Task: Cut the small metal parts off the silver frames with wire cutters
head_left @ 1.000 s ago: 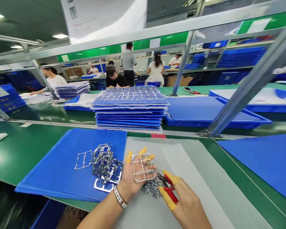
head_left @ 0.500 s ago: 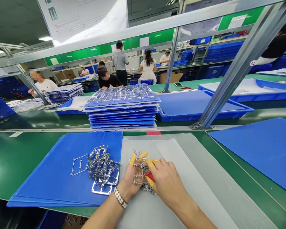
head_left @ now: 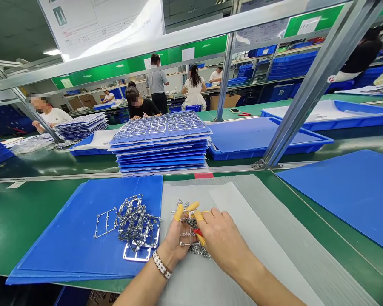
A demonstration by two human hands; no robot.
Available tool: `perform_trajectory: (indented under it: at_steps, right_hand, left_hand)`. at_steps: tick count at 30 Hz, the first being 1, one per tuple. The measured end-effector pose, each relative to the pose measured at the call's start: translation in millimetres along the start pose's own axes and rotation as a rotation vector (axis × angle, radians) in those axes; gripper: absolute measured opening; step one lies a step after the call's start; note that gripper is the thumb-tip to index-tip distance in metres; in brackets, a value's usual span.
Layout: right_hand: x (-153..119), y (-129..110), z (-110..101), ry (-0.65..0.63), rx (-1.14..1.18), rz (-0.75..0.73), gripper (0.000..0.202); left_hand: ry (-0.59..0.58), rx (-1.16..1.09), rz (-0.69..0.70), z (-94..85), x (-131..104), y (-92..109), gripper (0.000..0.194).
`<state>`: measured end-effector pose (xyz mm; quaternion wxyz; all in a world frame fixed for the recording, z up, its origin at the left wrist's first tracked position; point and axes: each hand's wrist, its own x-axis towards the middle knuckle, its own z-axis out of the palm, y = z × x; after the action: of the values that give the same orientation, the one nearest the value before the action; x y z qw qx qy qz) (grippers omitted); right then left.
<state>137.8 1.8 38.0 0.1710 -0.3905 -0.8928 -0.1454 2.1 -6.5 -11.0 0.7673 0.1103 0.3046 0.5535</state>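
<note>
Two hands meet over the bench (head_left: 6,221), the left one beside a blue sheet (head_left: 60,225) bearing a tangled pile of metal frames (head_left: 135,225). Left forearm (head_left: 143,280) slants up and to the right, a bracelet (head_left: 161,264) at the wrist. Left hand (head_left: 175,238) is turned palm up, its yellow-tipped fingers holding a silvery frame (head_left: 186,244) above small metal pieces (head_left: 200,251) on pale sheeting (head_left: 252,242). Right hand (head_left: 221,236) is bent palm down over that frame, fingers closed around red-handled cutters (head_left: 198,232); its forearm (head_left: 264,280) slants up and to the left.
</note>
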Motion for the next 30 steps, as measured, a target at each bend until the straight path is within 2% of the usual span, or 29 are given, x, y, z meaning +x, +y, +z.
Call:
perform_trajectory:
  at_steps: [4,8,16,25,30]
  right_hand:
    - [0.1,0.1,-1.6,0.004,-0.009,-0.005,0.023]
    - [-8.0,0.1,-0.7,0.054,0.012,0.039,0.014]
    - [-17.4,-12.1,-0.4,-0.01,0.081,-0.004,0.018]
    - [-16.1,-10.7,-0.4,-0.027,0.109,-0.012,0.018]
    - [-16.3,-11.4,-1.4,-0.054,0.12,-0.002,0.018]
  left_hand:
    - [-0.013,-0.003,-0.03,1.5,-3.1,2.2,0.053]
    - [-0.044,-0.032,-0.054,1.7,-5.0,5.8,0.062]
    - [-0.077,-0.042,-0.042,3.7,-3.3,7.2,0.064]
    - [-0.044,0.004,-0.035,-6.7,3.7,2.2,0.065]
    - [-0.015,0.047,-0.02,-2.4,0.5,3.3,0.064]
